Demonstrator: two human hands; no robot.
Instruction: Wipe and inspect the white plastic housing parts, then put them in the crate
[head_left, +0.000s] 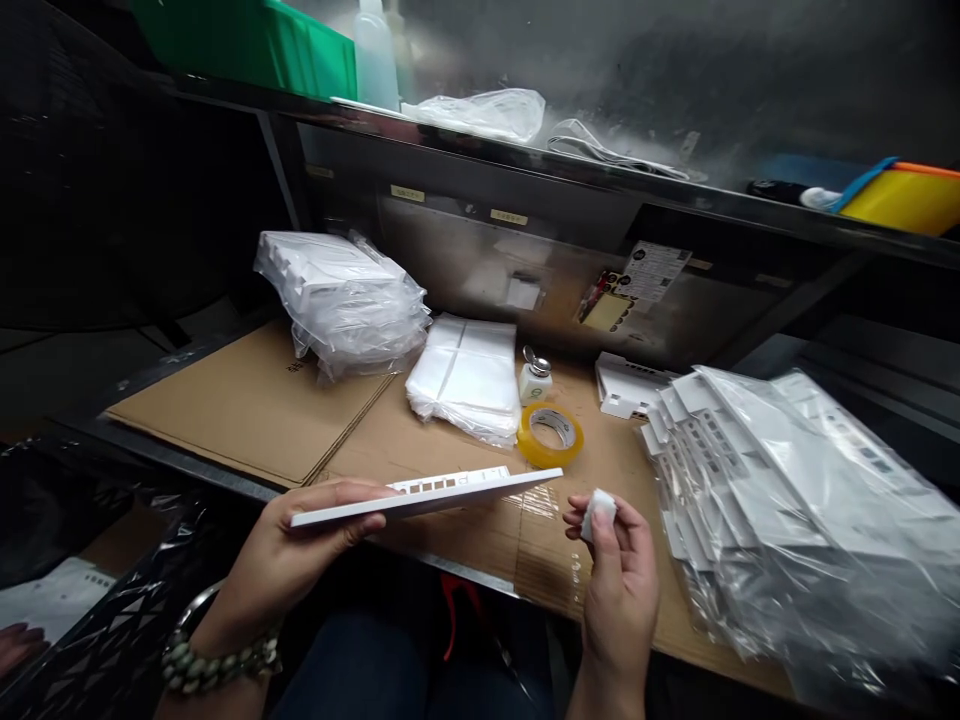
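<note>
My left hand (315, 525) is closed on one end of a flat white plastic panel (450, 492) with a row of rectangular slots. The panel is held nearly edge-on above the front of the bench. Over to the right, my right hand (619, 560) pinches a small white wad (598, 512), perhaps cloth or tissue, between thumb and fingers, apart from the panel. Behind the panel lie a roll of yellowish packing tape (531, 450) and a small white dispenser bottle (531, 385) with a metal top. A bundle of clear plastic bags (469, 375) rests beside them.
Bagged white panels (810, 480) are stacked at the right, and another wrapped stack (337, 290) stands at the back left on cardboard (240, 410). A white housing (630, 387) lies at the back right. A shelf (480, 148) above carries a green bin (247, 45) and a bottle (375, 60).
</note>
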